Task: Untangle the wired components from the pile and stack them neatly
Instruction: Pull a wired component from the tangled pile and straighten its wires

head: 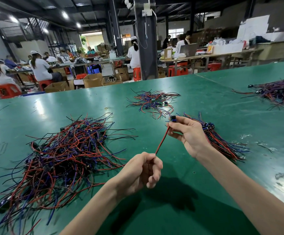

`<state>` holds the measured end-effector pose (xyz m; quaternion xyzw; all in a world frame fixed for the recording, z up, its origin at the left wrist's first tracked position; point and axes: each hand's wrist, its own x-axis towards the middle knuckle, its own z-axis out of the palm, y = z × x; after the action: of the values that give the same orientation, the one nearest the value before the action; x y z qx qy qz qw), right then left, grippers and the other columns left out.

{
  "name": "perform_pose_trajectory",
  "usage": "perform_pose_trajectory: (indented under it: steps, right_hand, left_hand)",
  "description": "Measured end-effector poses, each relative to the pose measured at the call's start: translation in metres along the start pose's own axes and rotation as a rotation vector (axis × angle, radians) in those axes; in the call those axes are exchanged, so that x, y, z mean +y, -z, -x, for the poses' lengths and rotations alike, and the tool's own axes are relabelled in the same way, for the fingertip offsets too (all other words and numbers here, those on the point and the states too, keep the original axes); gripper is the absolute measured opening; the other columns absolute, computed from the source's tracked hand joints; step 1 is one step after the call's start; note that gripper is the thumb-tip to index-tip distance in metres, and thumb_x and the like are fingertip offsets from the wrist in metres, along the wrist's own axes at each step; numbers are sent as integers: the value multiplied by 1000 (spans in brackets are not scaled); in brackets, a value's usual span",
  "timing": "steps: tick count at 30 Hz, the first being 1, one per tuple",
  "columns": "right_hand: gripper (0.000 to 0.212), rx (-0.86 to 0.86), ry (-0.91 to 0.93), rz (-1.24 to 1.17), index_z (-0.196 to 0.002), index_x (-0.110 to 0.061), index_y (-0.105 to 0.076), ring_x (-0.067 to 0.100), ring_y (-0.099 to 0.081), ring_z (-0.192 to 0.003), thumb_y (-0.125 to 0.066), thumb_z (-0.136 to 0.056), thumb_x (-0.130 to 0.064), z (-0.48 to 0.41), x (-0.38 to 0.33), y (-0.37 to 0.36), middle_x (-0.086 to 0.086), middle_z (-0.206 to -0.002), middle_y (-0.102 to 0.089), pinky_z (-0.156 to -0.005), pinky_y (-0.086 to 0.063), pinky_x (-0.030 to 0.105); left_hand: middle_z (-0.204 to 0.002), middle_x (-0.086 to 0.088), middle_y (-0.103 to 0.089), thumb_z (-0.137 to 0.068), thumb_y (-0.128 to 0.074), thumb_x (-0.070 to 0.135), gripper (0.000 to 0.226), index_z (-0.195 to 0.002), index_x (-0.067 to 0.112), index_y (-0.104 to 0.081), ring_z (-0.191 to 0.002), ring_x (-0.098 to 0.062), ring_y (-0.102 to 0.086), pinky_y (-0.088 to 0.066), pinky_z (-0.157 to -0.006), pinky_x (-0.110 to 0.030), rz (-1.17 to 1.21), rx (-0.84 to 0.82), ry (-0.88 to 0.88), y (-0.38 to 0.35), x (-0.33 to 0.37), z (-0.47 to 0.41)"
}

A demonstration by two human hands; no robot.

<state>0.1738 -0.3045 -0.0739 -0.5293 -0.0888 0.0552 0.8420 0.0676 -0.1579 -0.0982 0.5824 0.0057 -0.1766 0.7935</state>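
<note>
WIRE BY WIRE: A worker's right hand [187, 134] pinches a small black-and-blue component [173, 118] between thumb and fingertips, the other fingers loosely curled. The left hand [142, 172], closed almost to a fist, nips the free end of the component's red-and-black lead [162, 139], which runs straight and taut between the two hands. Just behind the right hand lies the sorted stack [222, 141], its thin glossy wires aligned and its blocky heads bunched together. Left of the left hand, the tangled pile [61, 150] of red, black and blue strands sprawls across the smooth green table [171, 209]. A smaller tangle [153, 102] sits beyond the right hand's fingertips.
</note>
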Motion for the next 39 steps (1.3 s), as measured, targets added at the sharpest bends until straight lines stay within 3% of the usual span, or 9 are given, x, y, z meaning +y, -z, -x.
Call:
perform_pose_trajectory:
  steps: [10, 13, 15, 17, 20, 26, 39]
  right_hand:
    - [14, 24, -66, -6, -83, -2, -62, 11, -60, -49, -59, -83, 11, -2, 2, 3, 5, -60, -68, -53, -55, 23]
    - [12, 58, -89, -55, -86, -1, -61, 11, -58, -48, -59, -84, 11, -4, 0, 6, 6, -59, -66, -53, -55, 23]
    - [12, 69, -88, -58, -89, -1, -60, 11, -58, -49, -59, -84, 10, -5, -1, 7, 6, -61, -65, -54, -55, 23]
    - [12, 72, -78, -47, -89, -1, -61, 11, -57, -52, -59, -84, 10, -5, -1, 7, 7, -63, -65, -54, -55, 22]
    - [13, 77, -68, -38, -85, -2, -61, 14, -54, -57, -60, -84, 10, -5, -1, 7, 11, -70, -63, -54, -55, 22]
    - [13, 70, -57, -21, -84, -3, -62, 15, -54, -57, -61, -83, 10, -6, 2, 7, 12, -70, -64, -55, -54, 22]
    - [12, 51, -66, -34, -84, 0, -64, 18, -55, -61, -60, -83, 11, -5, 3, 8, 8, -65, -68, -56, -54, 22]
  left_hand:
    - [-51, -2, -55, -99, -24, 19, 60, -67, 12, -74, -41, -10, -43, -38, -40, -18, -54, 15, -62, 3, -5, -4]
    - [-62, 5, -48, -101, -35, 19, 47, -85, 6, -76, -55, -6, -43, -46, -53, -22, -102, 69, -169, 4, -9, -7]
    - [-70, 2, -57, -100, -42, 14, 37, -84, -6, -68, -61, -4, -50, -51, -62, -23, -170, 120, -225, 5, -11, -8]
    - [-79, -6, -64, -98, -45, 8, 28, -81, -7, -61, -63, -6, -57, -53, -66, -23, -218, 178, -253, 5, -13, -8]
    - [-66, -6, -53, -96, -48, 2, 17, -98, -1, -65, -57, -10, -58, -55, -66, -25, -281, 233, -293, 7, -12, -8]
    - [-63, -3, -54, -97, -47, 1, 21, -81, -1, -62, -57, -10, -57, -56, -62, -25, -350, 234, -264, 6, -9, -6]
    - [-61, -2, -51, -100, -41, 4, 27, -78, 2, -57, -53, -13, -59, -58, -66, -30, -362, 176, -228, 4, -7, -3]
